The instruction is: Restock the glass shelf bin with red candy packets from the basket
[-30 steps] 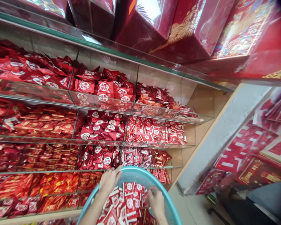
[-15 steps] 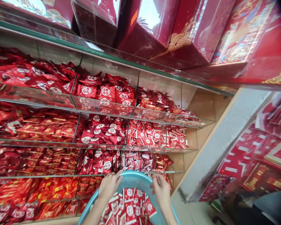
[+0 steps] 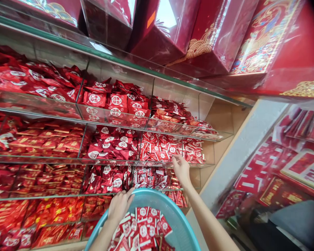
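Note:
A turquoise plastic basket stands at the bottom, holding many small red-and-white packets. My left hand grips its left rim, with the fingers over the edge. Above the basket's right side, my right hand reaches up to the shelf. Its loosely bent fingers are open at the front edge of a compartment of small red-and-white packets; nothing shows in them. Whether the fingertips touch the glass edge or a packet, I cannot tell.
Glass-fronted shelves with dividers hold red packets in several rows. Large red gift boxes stand on the glass shelf overhead. A pale wall edge rises at the right, with red paper goods beyond it.
My right hand has left the basket's right rim area and moved up to the shelf compartment. My left hand stays on the rim. The view has shifted slightly.

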`<action>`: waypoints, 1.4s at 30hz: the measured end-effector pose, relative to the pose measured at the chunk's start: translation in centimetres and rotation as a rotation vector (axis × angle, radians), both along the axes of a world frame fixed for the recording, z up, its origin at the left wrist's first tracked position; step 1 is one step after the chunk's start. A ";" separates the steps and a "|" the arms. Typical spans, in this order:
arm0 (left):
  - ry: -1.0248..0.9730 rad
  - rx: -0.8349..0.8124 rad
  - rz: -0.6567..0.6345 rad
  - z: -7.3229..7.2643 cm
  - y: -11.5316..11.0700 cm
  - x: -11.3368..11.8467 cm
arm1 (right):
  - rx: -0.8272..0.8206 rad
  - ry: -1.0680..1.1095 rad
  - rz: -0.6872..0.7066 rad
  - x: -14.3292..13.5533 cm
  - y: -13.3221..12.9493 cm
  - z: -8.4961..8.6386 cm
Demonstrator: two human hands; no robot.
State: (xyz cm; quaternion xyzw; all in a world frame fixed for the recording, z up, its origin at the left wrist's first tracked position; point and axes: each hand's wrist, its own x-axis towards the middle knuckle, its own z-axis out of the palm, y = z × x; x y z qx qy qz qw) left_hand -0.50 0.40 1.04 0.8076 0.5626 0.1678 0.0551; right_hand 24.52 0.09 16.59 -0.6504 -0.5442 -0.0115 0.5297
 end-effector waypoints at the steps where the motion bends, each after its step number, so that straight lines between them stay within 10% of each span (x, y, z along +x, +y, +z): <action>1: 0.001 0.000 0.001 0.0 0.0 0.0 | -0.008 -0.002 -0.006 0.1 0.2 -0.1; 29: -0.009 -0.036 0.017 0.6 -0.5 0.1 | -0.159 -0.139 0.037 0.4 0.6 1.4; 42: 0.004 -0.013 0.032 0.6 -0.5 0.3 | -0.073 0.202 0.129 1.4 1.2 0.4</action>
